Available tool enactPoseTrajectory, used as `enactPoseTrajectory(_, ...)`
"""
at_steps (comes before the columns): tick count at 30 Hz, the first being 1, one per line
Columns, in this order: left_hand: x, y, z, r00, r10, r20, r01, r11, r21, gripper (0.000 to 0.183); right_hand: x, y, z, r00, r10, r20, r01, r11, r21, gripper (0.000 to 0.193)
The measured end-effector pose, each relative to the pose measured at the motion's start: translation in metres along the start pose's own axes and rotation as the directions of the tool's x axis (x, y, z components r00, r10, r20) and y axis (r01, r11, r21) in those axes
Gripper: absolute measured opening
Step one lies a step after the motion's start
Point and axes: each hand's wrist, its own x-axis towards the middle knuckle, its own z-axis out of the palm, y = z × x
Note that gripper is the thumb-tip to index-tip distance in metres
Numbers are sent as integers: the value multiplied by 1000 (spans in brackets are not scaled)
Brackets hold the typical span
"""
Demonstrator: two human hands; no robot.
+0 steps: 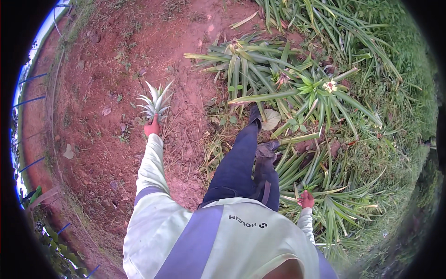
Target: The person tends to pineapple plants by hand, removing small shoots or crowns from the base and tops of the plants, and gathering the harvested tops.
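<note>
So the left arm's reaching out ahead and off to the left, pretty much stretched, with the pale green sleeve (151,160) running down to the wrist. The left hand (152,126) is clenched around the base of a spiky pineapple crown (155,103), which sits just beyond the fist, leaves fanning up and away from the body, seen against the reddish soil (107,107). Right arm's a different story: it hangs lower, close by the person's right side, forearm angled forward and mostly hidden behind the shirt (246,223). The right hand (306,200) is down among the long leaves of a pineapple plant (341,204), fingers curled in. Green bits poke up right past the knuckles, but can't tell if it's gripping them or just touching. The legs (237,162) are between the two hands, tbh well apart.
</note>
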Motion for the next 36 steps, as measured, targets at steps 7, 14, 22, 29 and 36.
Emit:
enactPoseTrajectory(7,2,-11,-1,999,-36,-18,38,994,102,66,-7,27,-6,998,59,-12,-58,997,43,47)
enactPoseTrajectory(14,-7,3,-1,999,5,-36,-3,998,66,66,-7,44,-10,997,69,19,-71,995,72,55)
enactPoseTrajectory(22,-2,-33,1,999,54,5,-54,989,136,61,-20,37,10,994,105,14,-105,991,80,49)
enactPoseTrajectory(29,-2,-76,25,997,3,75,-11,994,110,77,-16,35,-14,997,76,-5,-76,995,66,52)
enactPoseTrajectory(36,15,-131,-20,972,-67,-223,183,811,555,95,-19,85,-18,982,187,-22,-177,957,232,51)
